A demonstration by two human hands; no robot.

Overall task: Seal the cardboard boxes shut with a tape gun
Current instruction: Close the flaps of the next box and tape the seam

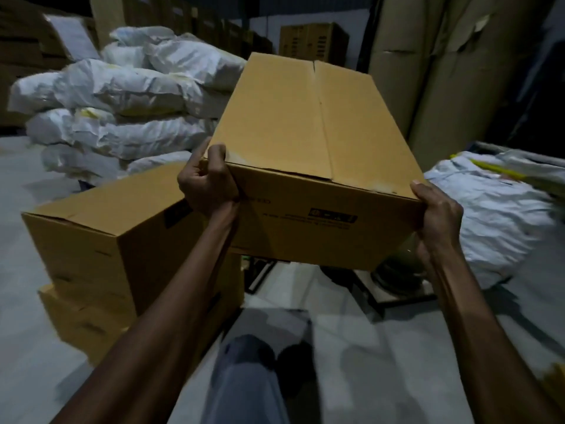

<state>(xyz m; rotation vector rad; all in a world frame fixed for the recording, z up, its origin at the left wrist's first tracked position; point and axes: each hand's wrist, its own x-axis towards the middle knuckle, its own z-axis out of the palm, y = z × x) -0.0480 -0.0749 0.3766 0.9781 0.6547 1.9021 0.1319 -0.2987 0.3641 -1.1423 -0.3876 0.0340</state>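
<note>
Behind everything, the heap of crumpled white sacks (122, 96) filled the left of the floor, and tall rolls of brown paper (428, 71) stood at the right. Nearer you, a stack of closed brown cardboard boxes (101, 240) sat at your left side. You held the plain brown cardboard box with folded-down top flaps (305, 142) up in the air in front of you, above that stack's right edge and clear of the floor. Its centre seam showed no tape that I could make out. Your left hand (208, 182) curled round the near left corner, thumb on top. Your right hand (437, 212) clasped the near right corner, thumb along the top edge. No tape gun was in view. By my reading you were at the carrying step, with sealing not yet begun. Next you would need to set the box down flat, free one hand and find the gun.
</note>
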